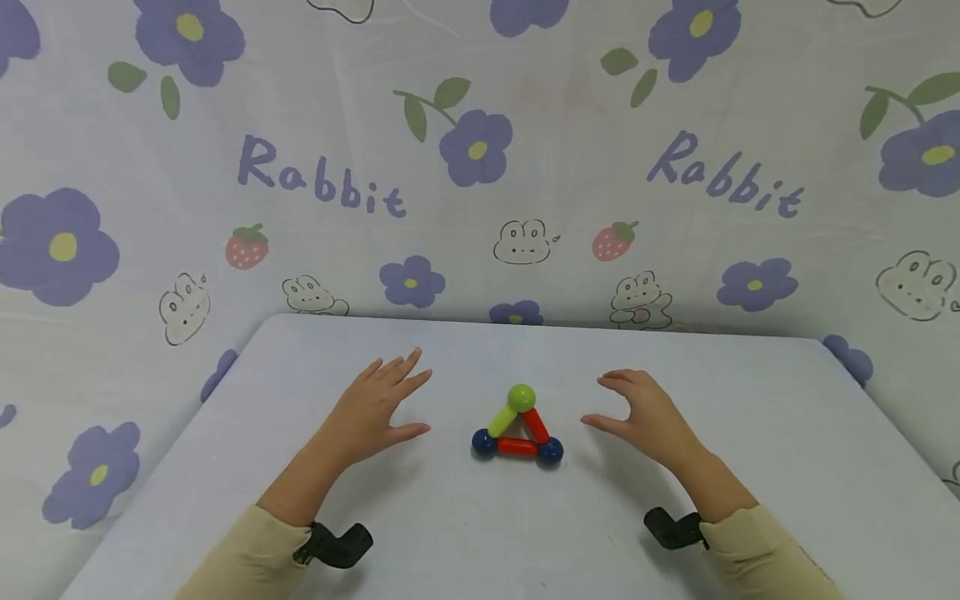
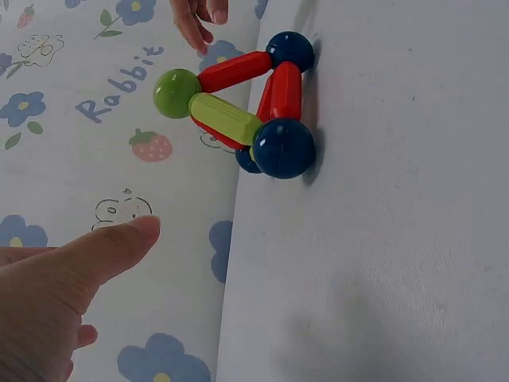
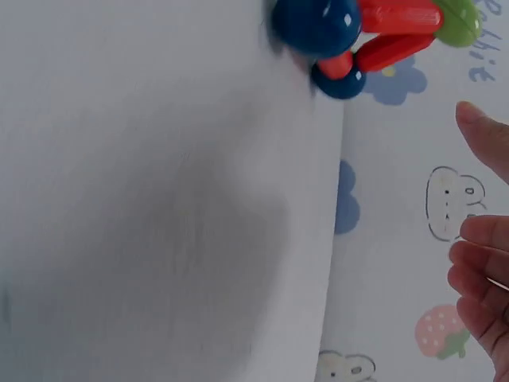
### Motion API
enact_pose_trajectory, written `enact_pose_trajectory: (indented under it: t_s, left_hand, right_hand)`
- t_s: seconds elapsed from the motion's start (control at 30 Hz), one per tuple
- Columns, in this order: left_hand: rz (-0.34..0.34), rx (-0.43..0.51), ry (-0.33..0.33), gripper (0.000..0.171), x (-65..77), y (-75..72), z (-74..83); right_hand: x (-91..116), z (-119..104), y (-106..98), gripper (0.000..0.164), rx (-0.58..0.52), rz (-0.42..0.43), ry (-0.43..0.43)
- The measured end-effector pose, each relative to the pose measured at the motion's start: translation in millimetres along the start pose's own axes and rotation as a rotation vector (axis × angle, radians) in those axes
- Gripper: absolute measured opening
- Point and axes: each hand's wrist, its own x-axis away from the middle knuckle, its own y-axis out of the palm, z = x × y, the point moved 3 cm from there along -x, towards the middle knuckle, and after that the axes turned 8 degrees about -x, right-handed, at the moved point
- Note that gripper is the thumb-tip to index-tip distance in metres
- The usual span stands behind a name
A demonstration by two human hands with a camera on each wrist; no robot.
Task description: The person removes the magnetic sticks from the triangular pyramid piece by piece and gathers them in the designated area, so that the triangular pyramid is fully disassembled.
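Observation:
A small pyramid of magnetic-looking rods and balls stands on the white table between the two hands. At its top is a lime green ball (image 1: pixel 521 398); dark blue balls (image 1: pixel 550 452) form the base corners. A yellow-green rod (image 1: pixel 502 422) and a red rod (image 1: pixel 536 426) slope up to the green ball, and another red rod (image 1: pixel 517 447) runs along the front. The left wrist view shows a further blue ball (image 2: pixel 248 160) behind, partly hidden. My left hand (image 1: pixel 371 412) hovers to the left, fingers spread. To the right, my right hand (image 1: pixel 652 417) has its thumb and fingers apart, holding nothing.
The white table (image 1: pixel 465 533) reaches back to a pale cloth (image 1: pixel 555 183) printed with flowers, rabbits and strawberries. A black wrist camera (image 1: pixel 341 546) sits on the left sleeve, and another black camera (image 1: pixel 673 528) on the right.

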Motion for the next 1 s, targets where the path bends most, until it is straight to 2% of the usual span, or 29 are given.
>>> enact_pose_trajectory:
  t_s: [0.13, 0.33, 0.57, 0.73, 1.0]
  left_hand:
    - [-0.004, 0.058, -0.011, 0.068, -5.9, 1.7, 8.9]
    - [-0.031, 0.163, -0.022, 0.064, -16.3, 3.7, 24.1]
    - [0.043, 0.338, -0.035, 0.060, -27.4, 8.3, 39.7]
    - [0.091, 0.448, -0.046, 0.058, -38.2, 12.7, 49.7]
    - [0.078, 0.575, -0.120, 0.057, -49.2, 21.2, 61.7]
  right_hand:
    - [-4, -7, 11, 0.053, -0.091, -0.008, 0.051]
    - [-9, -13, 25, 0.046, -0.233, -0.002, 0.083]
    - [-12, -16, 39, 0.042, -0.359, -0.043, 0.134]
    - [-16, -17, 46, 0.039, -0.499, -0.081, 0.179]
    - [-21, -22, 55, 0.034, -0.615, -0.114, 0.215]
